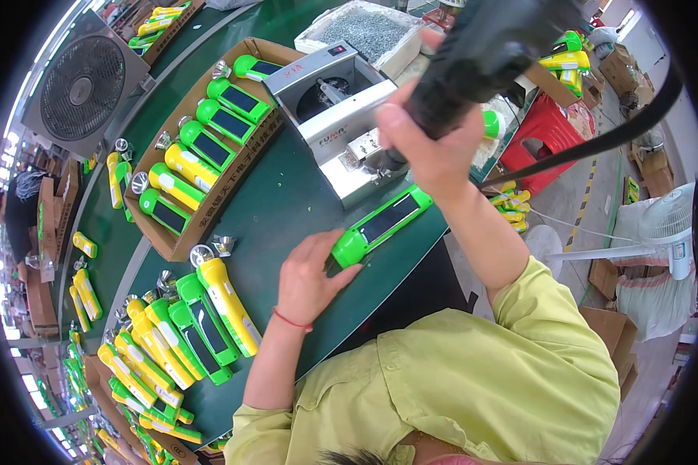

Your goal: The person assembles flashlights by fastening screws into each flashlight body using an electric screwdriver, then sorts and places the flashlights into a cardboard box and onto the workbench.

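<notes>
On the green worktable lies a green flashlight (381, 223) with a dark solar panel facing up. My left hand (304, 277) grips its near left end between thumb and fingers. My right hand (436, 147) is wrapped round a black power screwdriver (477, 66), raised and tilted with its lower end pointing down. That lower end is beside the front of a silver screw feeder machine (329, 136), above the flashlight's far end. Whether the tip touches the feeder, I cannot tell.
A cardboard box (213, 213) of green and yellow flashlights stands left of the feeder. More flashlights (163, 341) lie in a row at the lower left. Behind the feeder is a white tray of small screws (364, 31). A black strap (597, 139) crosses the right side.
</notes>
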Demonstrator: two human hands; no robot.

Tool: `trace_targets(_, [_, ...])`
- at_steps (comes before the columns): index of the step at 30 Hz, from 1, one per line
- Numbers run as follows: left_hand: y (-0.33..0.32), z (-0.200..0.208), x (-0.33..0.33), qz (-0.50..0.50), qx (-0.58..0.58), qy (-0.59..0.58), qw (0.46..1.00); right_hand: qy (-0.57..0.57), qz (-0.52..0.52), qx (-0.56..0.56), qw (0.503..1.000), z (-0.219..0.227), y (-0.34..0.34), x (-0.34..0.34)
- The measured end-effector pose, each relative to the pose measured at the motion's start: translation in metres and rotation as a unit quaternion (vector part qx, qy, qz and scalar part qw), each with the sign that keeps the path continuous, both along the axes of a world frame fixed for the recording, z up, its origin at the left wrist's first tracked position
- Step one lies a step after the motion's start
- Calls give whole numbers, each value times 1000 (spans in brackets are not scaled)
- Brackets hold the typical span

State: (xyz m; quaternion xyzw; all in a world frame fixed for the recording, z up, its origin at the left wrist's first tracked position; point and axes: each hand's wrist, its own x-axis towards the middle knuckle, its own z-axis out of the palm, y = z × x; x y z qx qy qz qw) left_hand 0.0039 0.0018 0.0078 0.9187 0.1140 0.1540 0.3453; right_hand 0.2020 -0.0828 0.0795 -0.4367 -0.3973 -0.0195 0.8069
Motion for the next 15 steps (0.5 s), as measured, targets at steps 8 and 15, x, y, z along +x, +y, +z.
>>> trace_targets(8, [-6, -5, 10, 0, 24, -13, 1000, -18, 23, -120, 992, -5, 7, 4])
trace_targets(15, [-13, -12, 15, 15, 3, -8, 1000, 101, 117, -129, 980, -7, -8, -22])
